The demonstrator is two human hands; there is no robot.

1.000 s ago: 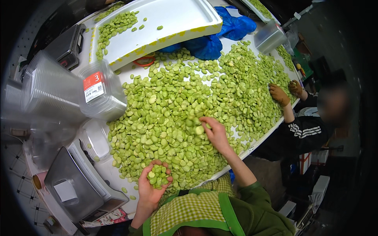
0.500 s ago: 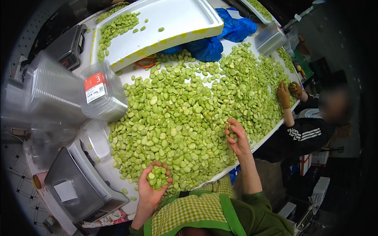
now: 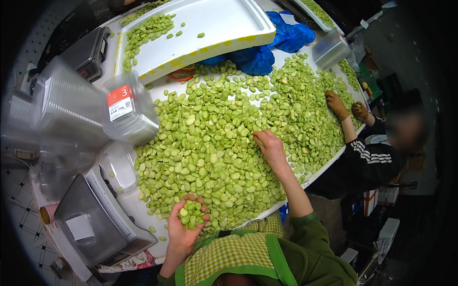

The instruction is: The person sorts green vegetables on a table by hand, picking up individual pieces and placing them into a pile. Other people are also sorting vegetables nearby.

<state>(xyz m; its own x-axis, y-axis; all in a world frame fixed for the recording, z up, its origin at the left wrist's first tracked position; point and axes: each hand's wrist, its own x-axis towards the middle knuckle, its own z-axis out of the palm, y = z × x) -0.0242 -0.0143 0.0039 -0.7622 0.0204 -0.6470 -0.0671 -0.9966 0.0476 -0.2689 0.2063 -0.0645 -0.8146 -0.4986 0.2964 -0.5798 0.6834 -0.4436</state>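
Note:
A wide heap of shelled green broad beans [image 3: 210,164] is spread over the white table. At the heap's near left edge my left hand [image 3: 179,228] is cupped, palm up, around a handful of broad beans [image 3: 192,213]. My right hand [image 3: 272,148] is on the middle of the heap, back of the hand up, its fingers bent and drawn together at the beans. What lies between those fingertips is hidden.
On the left stand stacked clear plastic tubs [image 3: 126,112], an open clear tub [image 3: 119,167] and a scale [image 3: 95,224]. A white foam tray [image 3: 210,24] with some beans and blue plastic bags [image 3: 255,59] lie behind the heap. At right, a gloved co-worker's hand [image 3: 336,105] touches beans.
My right hand has moved left from above the heap, turned over, and come down on the beans with its fingers drawn together. My left hand keeps its handful in place.

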